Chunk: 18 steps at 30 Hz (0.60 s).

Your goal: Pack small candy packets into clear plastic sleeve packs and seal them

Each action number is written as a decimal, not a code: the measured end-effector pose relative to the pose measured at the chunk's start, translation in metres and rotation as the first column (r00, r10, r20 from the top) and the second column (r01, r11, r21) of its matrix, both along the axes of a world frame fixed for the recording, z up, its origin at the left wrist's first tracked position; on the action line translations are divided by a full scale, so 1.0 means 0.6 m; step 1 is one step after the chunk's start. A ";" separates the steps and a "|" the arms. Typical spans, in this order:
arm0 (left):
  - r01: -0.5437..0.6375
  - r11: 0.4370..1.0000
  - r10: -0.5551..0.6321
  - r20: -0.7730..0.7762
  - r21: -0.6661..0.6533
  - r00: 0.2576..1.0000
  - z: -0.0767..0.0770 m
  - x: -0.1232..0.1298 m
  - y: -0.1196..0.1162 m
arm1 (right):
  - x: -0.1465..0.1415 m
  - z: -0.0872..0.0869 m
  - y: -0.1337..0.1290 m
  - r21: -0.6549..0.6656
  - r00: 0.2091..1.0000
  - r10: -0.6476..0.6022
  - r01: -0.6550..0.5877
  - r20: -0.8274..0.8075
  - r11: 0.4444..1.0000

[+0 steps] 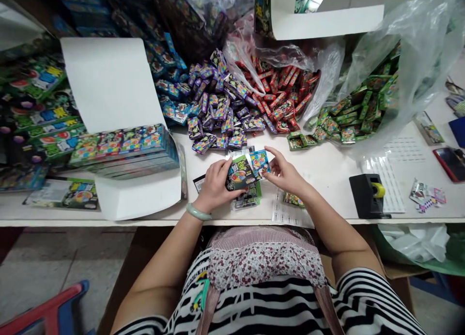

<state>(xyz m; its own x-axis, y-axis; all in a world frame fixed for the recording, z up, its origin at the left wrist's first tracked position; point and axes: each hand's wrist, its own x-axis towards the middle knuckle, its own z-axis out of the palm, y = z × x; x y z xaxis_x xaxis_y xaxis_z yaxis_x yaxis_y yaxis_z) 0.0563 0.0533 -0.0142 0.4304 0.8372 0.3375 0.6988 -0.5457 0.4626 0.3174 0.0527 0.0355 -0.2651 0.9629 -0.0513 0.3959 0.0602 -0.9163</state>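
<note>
My left hand, with a pale green bangle at its wrist, is closed on a black and green printed card box above the table. Against the box's right side is a small blue printed box, pinched between the thumb and fingers of my right hand. Beneath them lie more black and green printed packs, partly hidden by my left hand. A clear sheet with small labels lies under my right forearm, with a small green box on it.
Heaps of purple boxes, red boxes and green boxes lie behind my hands, some in clear bags. An open white display carton filled with packs stands left. A black tape dispenser and a phone are right.
</note>
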 end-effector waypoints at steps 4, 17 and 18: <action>0.047 0.999 -0.047 -0.016 -0.006 0.999 0.006 -0.006 -0.002 | 0.000 0.009 -0.007 -0.013 0.989 0.118 -0.117 0.094 0.993; 0.118 0.992 -0.115 0.059 -0.054 0.992 0.012 -0.005 -0.011 | 0.016 0.026 0.003 -0.063 0.974 0.226 -0.225 -0.001 0.972; 0.120 0.991 -0.117 0.064 -0.057 0.991 0.013 -0.005 -0.013 | 0.016 0.027 0.002 -0.059 0.975 0.221 -0.220 0.005 0.974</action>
